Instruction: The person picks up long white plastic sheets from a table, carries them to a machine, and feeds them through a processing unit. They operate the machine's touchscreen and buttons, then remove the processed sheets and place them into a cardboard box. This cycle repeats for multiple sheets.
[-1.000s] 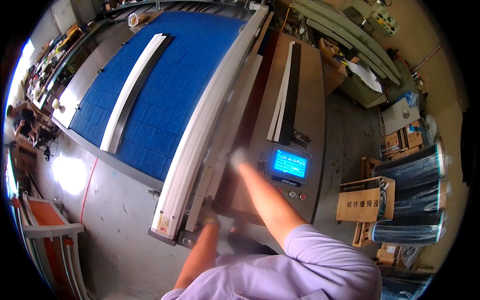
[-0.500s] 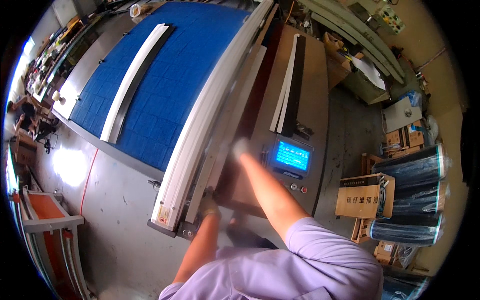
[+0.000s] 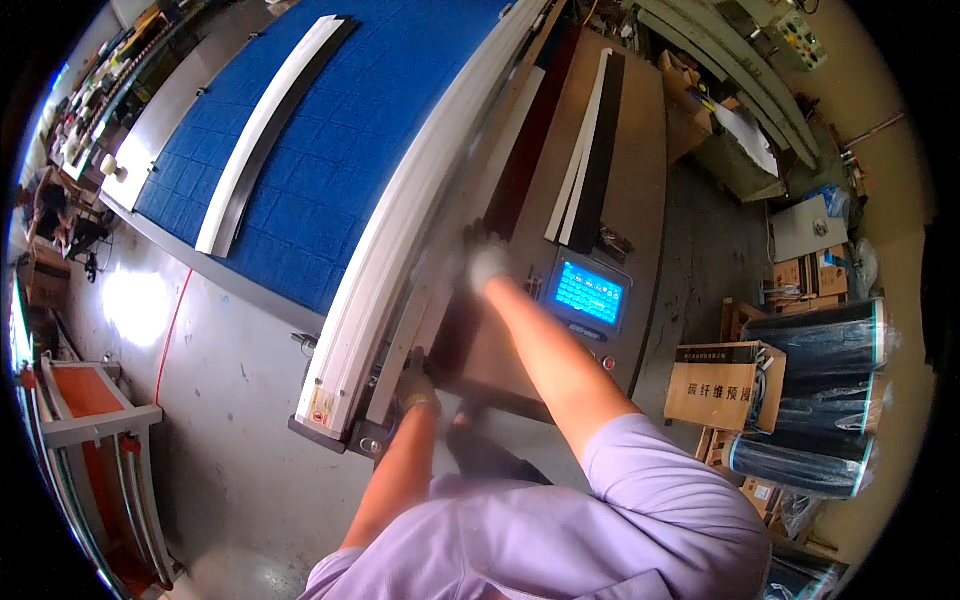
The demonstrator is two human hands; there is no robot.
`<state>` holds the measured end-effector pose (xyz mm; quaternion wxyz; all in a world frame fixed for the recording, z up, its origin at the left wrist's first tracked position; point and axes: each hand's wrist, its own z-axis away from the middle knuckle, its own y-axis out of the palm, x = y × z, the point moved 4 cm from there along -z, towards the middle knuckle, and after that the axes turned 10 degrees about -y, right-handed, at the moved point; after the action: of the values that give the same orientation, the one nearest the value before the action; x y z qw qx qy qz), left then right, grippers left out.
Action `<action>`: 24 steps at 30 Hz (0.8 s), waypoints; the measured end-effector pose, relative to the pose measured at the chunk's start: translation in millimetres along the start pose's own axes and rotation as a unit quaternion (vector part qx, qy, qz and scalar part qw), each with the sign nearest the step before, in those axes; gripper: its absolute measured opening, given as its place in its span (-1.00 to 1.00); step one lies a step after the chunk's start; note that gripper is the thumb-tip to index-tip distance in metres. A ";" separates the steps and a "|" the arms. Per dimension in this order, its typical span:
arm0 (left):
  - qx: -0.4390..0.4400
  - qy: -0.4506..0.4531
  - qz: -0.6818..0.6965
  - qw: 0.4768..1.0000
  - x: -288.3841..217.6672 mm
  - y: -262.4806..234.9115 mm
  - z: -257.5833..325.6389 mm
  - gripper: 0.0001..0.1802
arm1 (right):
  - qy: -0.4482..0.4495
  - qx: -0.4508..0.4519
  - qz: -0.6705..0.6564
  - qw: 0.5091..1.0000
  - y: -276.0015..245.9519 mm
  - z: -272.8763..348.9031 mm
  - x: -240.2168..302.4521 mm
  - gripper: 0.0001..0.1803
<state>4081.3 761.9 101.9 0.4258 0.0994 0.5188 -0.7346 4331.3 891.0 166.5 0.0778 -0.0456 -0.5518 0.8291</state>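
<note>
My left hand [image 3: 415,385], in a work glove, grips the near end of a long pale grey strip [image 3: 440,250] that lies along the white side rail [image 3: 400,235] of a big machine bed. My right hand [image 3: 485,262], gloved in white, rests on the same strip farther up, beside a brown panel [image 3: 610,160]. Just right of that hand glows a blue control screen [image 3: 588,292] with buttons below it. The bed has a blue mat [image 3: 330,140] with a long white and dark strip [image 3: 262,130] lying on it.
Two more white and black strips [image 3: 590,150] lie on the brown panel. Black rolls [image 3: 815,345] and a cardboard box [image 3: 722,385] stand at the right. An orange and white rack [image 3: 85,420] stands at the lower left on the grey floor.
The view has shifted slightly. My right hand has slid a little farther up the strip; my left hand stays at its near end.
</note>
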 end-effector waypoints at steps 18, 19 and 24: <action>0.087 -0.102 0.220 0.966 -58.3 -25.5 36.0 -0.58 | 0.009 -0.036 0.020 0.999 20.8 -16.5 -24.8 -0.26; 0.111 -0.113 0.229 0.961 -58.3 -26.6 37.9 -0.60 | 0.007 -0.055 0.076 0.996 22.9 -10.0 -26.1 -0.28; 0.092 -0.090 0.199 0.972 -17.7 -28.1 13.1 -0.30 | -0.016 -0.026 0.078 0.996 5.2 -17.6 6.4 0.21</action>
<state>4075.6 762.8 137.1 0.5975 0.1725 0.3784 -0.6856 4327.5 906.2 155.0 0.0026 -0.0769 -0.5690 0.8187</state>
